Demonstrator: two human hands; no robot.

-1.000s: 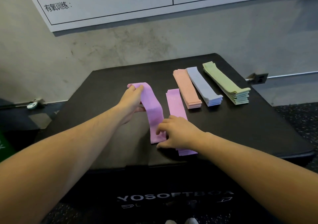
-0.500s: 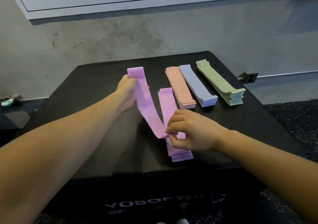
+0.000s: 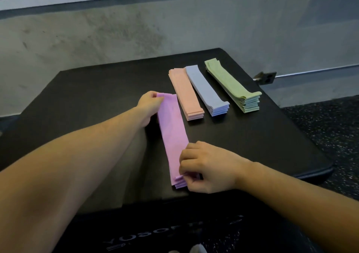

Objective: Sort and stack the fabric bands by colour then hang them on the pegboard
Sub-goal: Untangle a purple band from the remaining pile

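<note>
On the black padded box top (image 3: 97, 105), the left hand (image 3: 148, 105) pinches the far end and the right hand (image 3: 206, 167) pinches the near end of the top flat purple fabric band (image 3: 173, 136), lying on its purple stack beside the peach band stack (image 3: 185, 93), blue band stack (image 3: 206, 90) and green band stack (image 3: 231, 86)

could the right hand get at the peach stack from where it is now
Probably yes. The right hand pinches the near end of the purple stack, and the peach stack lies just beyond on the black pad, with nothing between them; it would have to let go first.
</note>
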